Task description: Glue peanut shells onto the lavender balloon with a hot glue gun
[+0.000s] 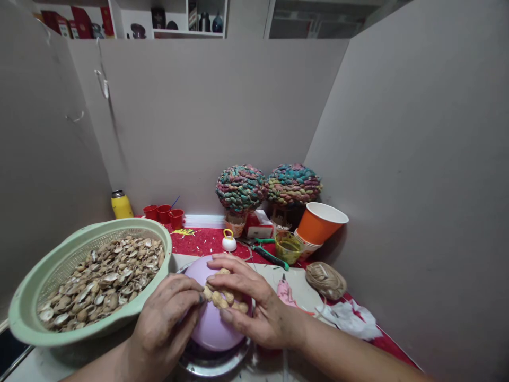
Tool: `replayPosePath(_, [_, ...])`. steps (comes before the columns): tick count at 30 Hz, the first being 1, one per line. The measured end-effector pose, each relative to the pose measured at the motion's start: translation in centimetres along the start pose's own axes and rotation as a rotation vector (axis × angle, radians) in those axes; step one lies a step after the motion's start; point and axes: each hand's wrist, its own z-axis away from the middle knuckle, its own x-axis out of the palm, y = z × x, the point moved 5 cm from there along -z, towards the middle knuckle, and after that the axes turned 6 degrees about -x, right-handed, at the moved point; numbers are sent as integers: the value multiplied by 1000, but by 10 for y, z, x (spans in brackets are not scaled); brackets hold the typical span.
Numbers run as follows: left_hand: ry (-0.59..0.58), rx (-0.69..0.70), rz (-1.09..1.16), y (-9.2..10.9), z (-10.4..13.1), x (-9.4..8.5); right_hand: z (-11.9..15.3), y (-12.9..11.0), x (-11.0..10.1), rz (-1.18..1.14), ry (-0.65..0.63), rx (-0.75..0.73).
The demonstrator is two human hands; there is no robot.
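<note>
A purple balloon (217, 331) sits in a shiny metal bowl (214, 367), with several peanut shells (218, 299) clustered on its top. From the left, my left hand (169, 315) pinches a peanut shell at the edge of this cluster; its other fingers are curled in. My right hand (258, 302) lies over the balloon from the right, fingers spread, thumb and fingers on either side of the shells. Part of the cluster is hidden beneath that hand. A green colander (167, 254) full of nutshell pieces (109, 281) stands beside my left hand.
Behind the balloon are two shell-covered balls (242, 188) on cup bases, a white bell-like item (229, 241), green-handled pliers (272, 257) and a yellowish bowl (288, 248). Rightward lie a pink glue gun (284, 291), twine (326, 280) and orange tub (320, 225). Grey partitions (207, 116) enclose the table.
</note>
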Motion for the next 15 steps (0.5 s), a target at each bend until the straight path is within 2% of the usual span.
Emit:
replayPosePath(9, [-5,-25,-11,0,2,3,1,0,1,19,-13,-11])
replayPosePath(13, [23,-34,-17,8,0,-13,1,0,-1,22,-4,-7])
replayPosePath(15, [70,-100,7,13,-5,-21,1,1,-1,28,-5,-1])
